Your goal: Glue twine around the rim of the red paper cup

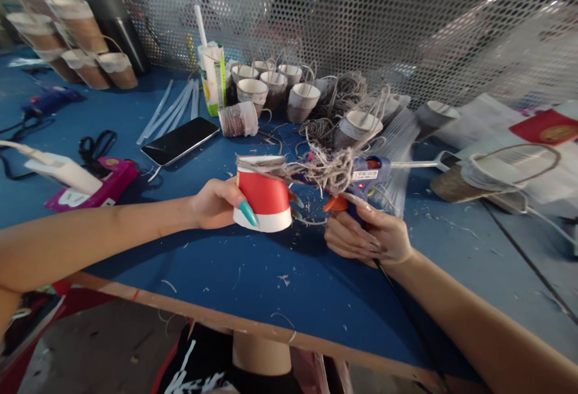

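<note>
My left hand (221, 204) is wrapped round a red and white paper cup (264, 192), which has grey-brown cord along its upper edge. My right hand (368, 231) grips a blue hot glue gun (372, 171) by its handle, a finger near the orange trigger (335, 203). A glue stick (413, 165) juts from the gun's rear, and a small red light glows on its side. A tangle of frayed twine (332, 168) hangs about the gun's front and hides the nozzle. The gun's front end is close to the cup's upper right side; whether they touch is hidden.
Several twine-wrapped cups (303, 102) stand at the back, one lying on its side (238, 120). A phone (180, 141), glue sticks (174, 108), a drink carton (212, 78) and a purple power strip (97, 183) are at left. A cord-handled cup (469, 177) lies at right. Perforated metal closes off the back.
</note>
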Motion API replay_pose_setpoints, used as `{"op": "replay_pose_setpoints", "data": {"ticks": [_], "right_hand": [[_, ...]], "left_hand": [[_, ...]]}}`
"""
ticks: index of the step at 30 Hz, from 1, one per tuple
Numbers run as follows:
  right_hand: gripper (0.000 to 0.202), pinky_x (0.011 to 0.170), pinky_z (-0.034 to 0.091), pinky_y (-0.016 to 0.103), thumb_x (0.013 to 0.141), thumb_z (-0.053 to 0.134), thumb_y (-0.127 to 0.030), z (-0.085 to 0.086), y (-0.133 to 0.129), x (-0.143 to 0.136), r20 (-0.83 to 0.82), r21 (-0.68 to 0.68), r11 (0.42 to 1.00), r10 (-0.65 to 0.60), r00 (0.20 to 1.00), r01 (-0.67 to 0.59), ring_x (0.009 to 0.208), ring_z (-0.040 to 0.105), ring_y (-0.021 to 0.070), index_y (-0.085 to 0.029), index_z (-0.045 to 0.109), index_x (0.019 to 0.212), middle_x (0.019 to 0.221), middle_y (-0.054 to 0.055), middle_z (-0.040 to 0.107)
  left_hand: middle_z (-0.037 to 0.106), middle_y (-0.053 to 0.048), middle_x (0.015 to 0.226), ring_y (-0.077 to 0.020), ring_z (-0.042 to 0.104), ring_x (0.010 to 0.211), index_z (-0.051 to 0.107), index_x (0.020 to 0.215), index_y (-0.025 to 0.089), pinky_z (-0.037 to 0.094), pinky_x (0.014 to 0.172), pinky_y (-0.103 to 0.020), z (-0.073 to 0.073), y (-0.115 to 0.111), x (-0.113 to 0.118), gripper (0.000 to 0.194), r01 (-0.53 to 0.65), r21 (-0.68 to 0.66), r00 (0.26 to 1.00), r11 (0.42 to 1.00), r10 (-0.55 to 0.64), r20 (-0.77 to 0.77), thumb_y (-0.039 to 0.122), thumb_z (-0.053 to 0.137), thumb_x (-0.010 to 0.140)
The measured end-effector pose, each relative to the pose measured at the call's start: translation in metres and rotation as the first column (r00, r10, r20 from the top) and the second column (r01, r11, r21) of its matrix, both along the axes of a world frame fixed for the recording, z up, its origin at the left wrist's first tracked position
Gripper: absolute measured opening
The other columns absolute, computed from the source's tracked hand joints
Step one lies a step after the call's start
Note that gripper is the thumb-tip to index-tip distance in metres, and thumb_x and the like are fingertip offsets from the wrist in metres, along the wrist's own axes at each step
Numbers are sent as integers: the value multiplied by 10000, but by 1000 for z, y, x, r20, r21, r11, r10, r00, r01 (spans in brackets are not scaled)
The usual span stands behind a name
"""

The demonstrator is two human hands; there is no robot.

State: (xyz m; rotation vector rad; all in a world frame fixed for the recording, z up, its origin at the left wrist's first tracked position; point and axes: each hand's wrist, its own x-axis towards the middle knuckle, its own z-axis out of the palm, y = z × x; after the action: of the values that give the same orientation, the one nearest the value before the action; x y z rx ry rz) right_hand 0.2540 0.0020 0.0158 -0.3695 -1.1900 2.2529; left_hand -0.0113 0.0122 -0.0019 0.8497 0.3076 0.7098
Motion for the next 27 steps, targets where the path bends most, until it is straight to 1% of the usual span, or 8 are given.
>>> {"op": "replay_pose_setpoints", "data": {"ticks": [5,9,12,15,19,22,25,27], "right_hand": [[471,297,201,154,958,558,-413,0,-2,-3,-22,56,998,-26,999,27,295,209,47,-178,479,557,384,-83,295],[443,285,233,160,955,561,-406,0,-5,-6,31,137,975,-180,983,174,277,233,44,-178,512,578,385,-81,350],[348,314,383,196,922,612,-416,3,-7,-7,122,274,896,-392,912,349,318,451,82,-168,602,678,471,-30,542],[302,370,500,245,852,702,-424,10,-8,-10,241,371,839,-502,831,399,416,600,133,-137,676,763,607,33,676],[316,303,472,226,734,814,-424,18,-8,-12,286,370,816,-555,781,444,363,572,120,-147,665,718,581,16,675],[333,293,468,218,678,853,-426,19,-10,-13,302,399,787,-598,742,471,313,538,116,-171,641,650,445,-27,596],[365,270,463,236,622,885,-380,17,-10,-13,380,459,754,-644,663,469,255,500,128,-191,587,529,346,-36,531],[369,243,441,242,576,905,-332,17,-11,-14,420,484,728,-680,602,485,236,489,137,-198,569,502,342,-26,543]], "left_hand": [[783,-84,890,-253,721,832,733,963,148,543,781,-357,2,-1,3,417,-51,45,998,998,52,-36,207,716,550],[772,-64,849,-213,710,784,732,917,144,543,773,-333,2,-1,6,371,-152,36,985,988,155,-78,202,755,551],[764,-45,828,-188,701,759,726,921,142,532,749,-306,1,-2,8,363,-210,20,975,977,211,-65,175,768,561],[762,-31,809,-178,697,740,724,909,142,532,738,-297,0,-2,9,343,-224,-1,974,975,224,-43,137,772,570],[767,-21,811,-176,699,730,731,906,152,537,737,-303,1,-3,11,334,-215,-22,977,976,215,-11,111,778,578],[774,-19,822,-169,704,738,741,910,154,541,731,-287,0,-4,12,350,-224,-24,975,974,224,-2,122,800,566],[776,-18,822,-161,707,739,751,920,151,545,714,-265,0,-4,13,382,-232,-25,973,972,232,-14,133,820,545],[777,-11,826,-153,707,740,751,929,160,546,709,-253,0,-5,14,399,-245,-30,970,969,244,-17,130,822,537]]}}
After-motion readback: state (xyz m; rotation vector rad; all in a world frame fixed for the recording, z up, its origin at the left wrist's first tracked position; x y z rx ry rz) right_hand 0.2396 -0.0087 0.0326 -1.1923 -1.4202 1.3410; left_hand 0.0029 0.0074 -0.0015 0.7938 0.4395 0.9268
